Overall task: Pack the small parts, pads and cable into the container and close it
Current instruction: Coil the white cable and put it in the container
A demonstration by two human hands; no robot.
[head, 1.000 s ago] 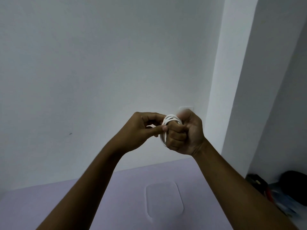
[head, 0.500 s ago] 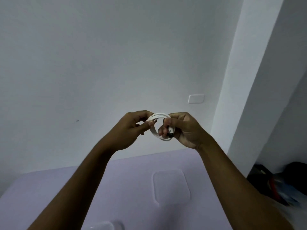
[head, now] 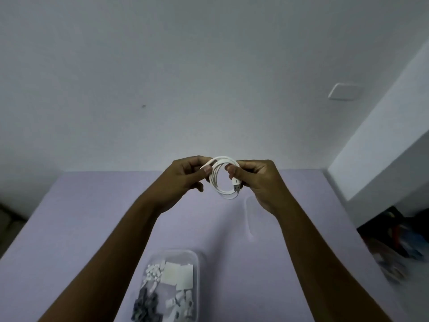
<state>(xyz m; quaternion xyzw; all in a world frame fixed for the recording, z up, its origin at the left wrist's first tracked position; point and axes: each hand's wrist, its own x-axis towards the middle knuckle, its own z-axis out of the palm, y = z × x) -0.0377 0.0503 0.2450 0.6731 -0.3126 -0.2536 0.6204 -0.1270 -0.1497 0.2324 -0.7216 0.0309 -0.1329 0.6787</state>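
Already packed: small parts [head: 153, 272] and pads [head: 180, 275], down in the clear container [head: 196, 270] at the near edge of the purple counter [head: 92, 217]. Not yet packed: the white cable [head: 224, 180]. Not yet closed either. Looks like the clear lid [head: 248, 212] lying flat on the counter, partly hidden behind the right arm. By the look of it, more than half done, with two jobs left: put the cable in, then put the lid on.

Holding the cable up in the air, wound into a small ring. Pinching the ring's left side with the left hand [head: 185, 177]. Pinching the right side with the right hand [head: 257, 180], with the metal plug [head: 236, 188] poking out just below. Well above the container and farther back, not touching it.
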